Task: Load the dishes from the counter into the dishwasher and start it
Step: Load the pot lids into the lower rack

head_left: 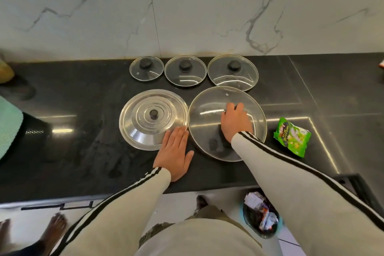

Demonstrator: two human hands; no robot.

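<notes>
Head view | right hand (pixel 235 121) fingers curled over the centre knob of large round glass lid (pixel 207 110), arm reaching across its near rim | left hand (pixel 175 153) flat, fingers straight, palm on glossy black counter (pixel 83 131), fingertips touching rim of ridged steel lid (pixel 145 118) | three small glass lids (pixel 185 70) in a row behind

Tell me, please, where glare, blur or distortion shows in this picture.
Head view: bright streaks of glare cross the large glass lid and the black counter; the wide-angle lens bows the counter's front edge; the bin at the bottom edge looks smeared.
</notes>
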